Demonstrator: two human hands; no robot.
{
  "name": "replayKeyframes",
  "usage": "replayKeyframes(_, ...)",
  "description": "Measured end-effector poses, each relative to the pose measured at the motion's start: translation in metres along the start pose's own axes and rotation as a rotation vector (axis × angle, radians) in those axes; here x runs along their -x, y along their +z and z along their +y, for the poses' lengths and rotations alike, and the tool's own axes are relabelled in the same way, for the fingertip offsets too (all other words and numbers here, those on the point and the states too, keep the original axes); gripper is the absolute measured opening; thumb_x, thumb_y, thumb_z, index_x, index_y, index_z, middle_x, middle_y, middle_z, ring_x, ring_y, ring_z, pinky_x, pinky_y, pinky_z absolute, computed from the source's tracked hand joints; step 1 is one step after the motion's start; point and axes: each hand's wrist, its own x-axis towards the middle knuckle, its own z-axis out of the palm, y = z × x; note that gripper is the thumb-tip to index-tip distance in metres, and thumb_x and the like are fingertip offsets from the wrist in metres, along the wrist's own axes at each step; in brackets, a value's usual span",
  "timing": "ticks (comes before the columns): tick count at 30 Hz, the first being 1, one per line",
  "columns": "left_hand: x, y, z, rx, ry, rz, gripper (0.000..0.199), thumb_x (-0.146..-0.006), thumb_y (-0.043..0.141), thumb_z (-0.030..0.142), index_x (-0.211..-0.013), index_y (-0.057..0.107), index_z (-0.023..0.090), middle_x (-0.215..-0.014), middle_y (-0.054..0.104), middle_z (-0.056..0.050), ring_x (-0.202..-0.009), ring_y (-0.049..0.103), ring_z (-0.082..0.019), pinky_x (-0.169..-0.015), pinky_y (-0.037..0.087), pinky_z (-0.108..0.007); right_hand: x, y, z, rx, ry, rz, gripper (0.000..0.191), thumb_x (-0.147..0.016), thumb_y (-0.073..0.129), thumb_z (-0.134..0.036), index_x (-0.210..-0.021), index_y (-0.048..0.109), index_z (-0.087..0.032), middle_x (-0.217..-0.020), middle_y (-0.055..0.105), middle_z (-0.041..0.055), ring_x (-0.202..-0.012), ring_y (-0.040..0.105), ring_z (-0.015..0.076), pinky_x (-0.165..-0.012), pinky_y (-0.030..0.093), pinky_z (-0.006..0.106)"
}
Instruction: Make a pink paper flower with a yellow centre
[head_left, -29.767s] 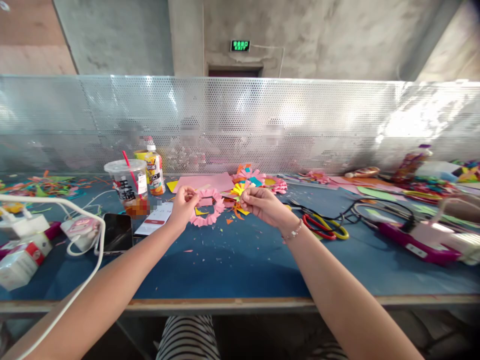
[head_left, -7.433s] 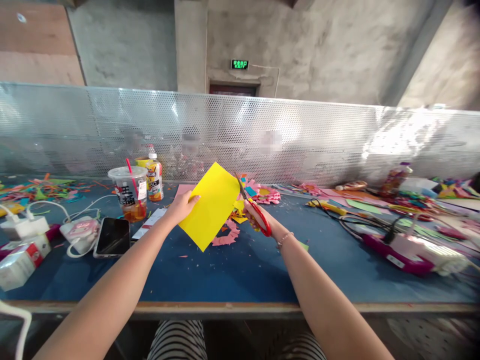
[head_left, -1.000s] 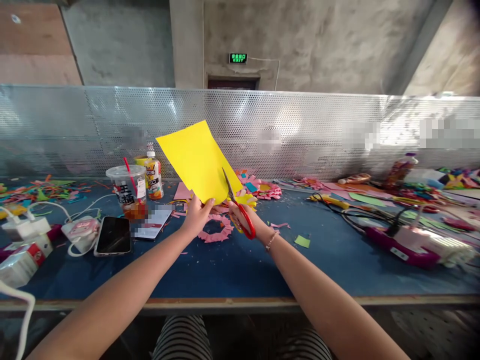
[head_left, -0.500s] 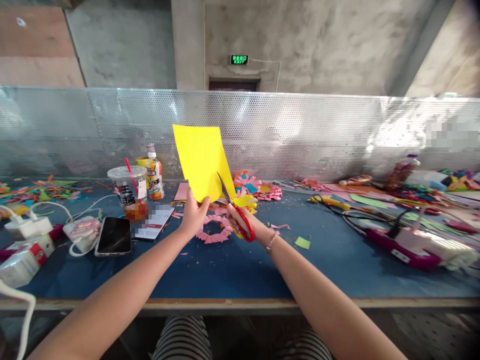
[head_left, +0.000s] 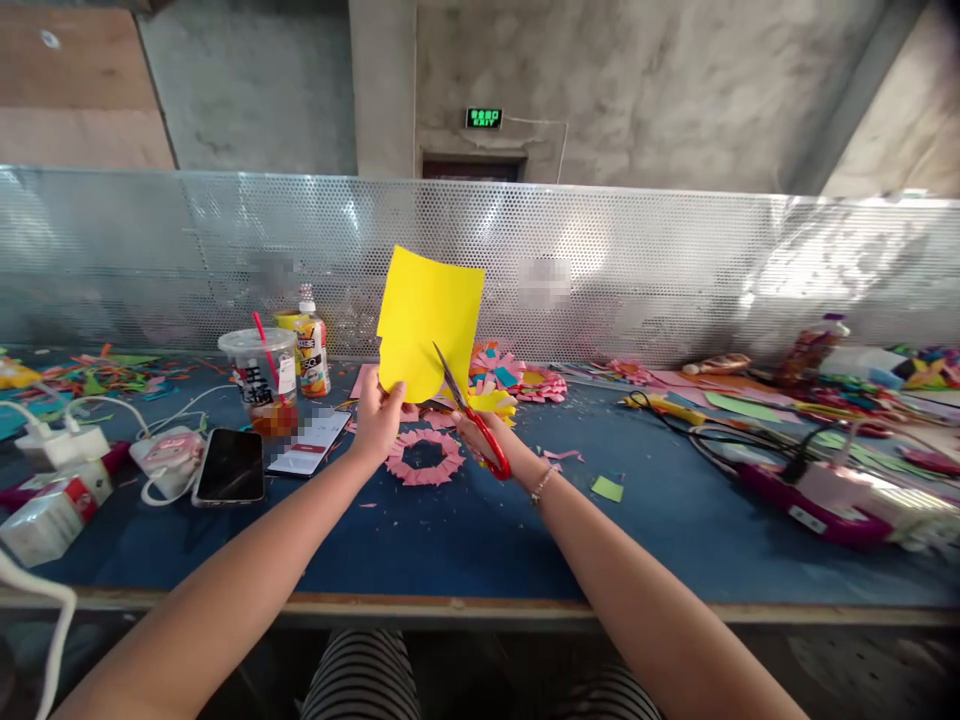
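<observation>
A yellow sheet of paper point(head_left: 427, 315) is held up by its lower left corner, pinched in my left hand point(head_left: 379, 405). My right hand point(head_left: 480, 435) grips red-handled scissors point(head_left: 491, 445), whose blades point up and left in front of the sheet's lower part. The sheet's lower edge is curved, and its left edge has a small notch. Below and between my hands, a fringed pink paper ring point(head_left: 425, 458) lies on the table. Behind the scissors are yellow paper pieces point(head_left: 495, 402) and pink paper flowers point(head_left: 499, 368), partly hidden.
On the blue table point(head_left: 450, 560) stand a plastic cup point(head_left: 259, 375) with a red straw and a drink bottle point(head_left: 310, 350). A phone point(head_left: 229, 466) and chargers point(head_left: 60, 445) lie at left. At right are a purple power strip point(head_left: 802, 510), cables and paper scraps. A perforated metal panel point(head_left: 637, 270) runs behind.
My left hand has turned the yellow sheet clockwise, so its top has swung to the right. My right hand and the scissors have stayed in nearly the same place.
</observation>
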Motion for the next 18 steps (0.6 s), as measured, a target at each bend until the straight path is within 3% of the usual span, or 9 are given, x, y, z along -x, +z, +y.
replayKeyframes(2,0.000,0.000,-0.001,-0.025,0.061,0.068,0.032,-0.078,0.051,0.039,-0.100,0.044,0.018,-0.095,0.058,-0.007,-0.071,0.061,-0.015,-0.061,0.052,-0.028,0.001,0.001,-0.001,-0.041,0.041,-0.042,0.043,-0.071,0.048,-0.060,-0.062,0.041,-0.019,-0.044,0.037,-0.0054,-0.035,0.033,0.0065,-0.035,0.028,0.021)
replayKeyframes(4,0.003,0.004,-0.003,-0.034,0.085,0.042,0.037,-0.077,0.052,0.038,-0.107,0.041,0.019,-0.100,0.058,-0.010,-0.081,0.061,-0.017,-0.067,0.052,-0.030,0.003,0.004,-0.003,-0.127,0.072,-0.073,0.045,-0.073,0.043,-0.063,-0.062,0.040,-0.019,-0.044,0.035,-0.0058,-0.035,0.033,0.0063,-0.035,0.028,0.021)
replayKeyframes(8,0.012,0.013,-0.011,-0.052,0.044,-0.055,0.045,-0.077,0.053,0.035,-0.115,0.035,0.018,-0.097,0.059,-0.011,-0.076,0.063,-0.019,-0.064,0.053,-0.032,0.005,0.008,-0.008,-0.374,0.089,-0.141,0.045,-0.073,0.041,-0.064,-0.066,0.039,-0.020,-0.048,0.033,-0.0065,-0.037,0.030,0.0055,-0.035,0.025,0.020)
replayKeyframes(12,0.019,0.020,-0.016,-0.192,0.093,-0.040,0.042,-0.077,0.052,0.032,-0.114,0.036,0.017,-0.099,0.058,-0.013,-0.085,0.061,-0.022,-0.071,0.052,-0.036,0.004,0.013,-0.006,-0.565,0.054,-0.198,0.045,-0.074,0.040,-0.064,-0.066,0.039,-0.020,-0.051,0.035,-0.0058,-0.040,0.029,0.0056,-0.038,0.026,0.020)
replayKeyframes(15,0.022,0.021,-0.014,-0.202,0.082,-0.069,0.041,-0.079,0.050,0.032,-0.114,0.035,0.017,-0.089,0.060,-0.010,-0.072,0.063,-0.019,-0.065,0.053,-0.035,0.001,0.015,-0.003,-0.531,0.040,-0.160,0.047,-0.073,0.040,-0.065,-0.063,0.036,-0.019,-0.051,0.035,-0.0055,-0.040,0.030,0.0056,-0.038,0.026,0.020)
replayKeyframes(18,0.020,0.017,-0.008,-0.122,0.053,-0.106,0.041,-0.080,0.049,0.033,-0.114,0.034,0.018,-0.077,0.061,-0.006,-0.058,0.061,-0.016,-0.057,0.052,-0.031,0.000,0.011,-0.001,-0.361,0.030,-0.098,0.046,-0.073,0.042,-0.064,-0.061,0.037,-0.019,-0.048,0.035,-0.0057,-0.038,0.030,0.0053,-0.037,0.025,0.020)
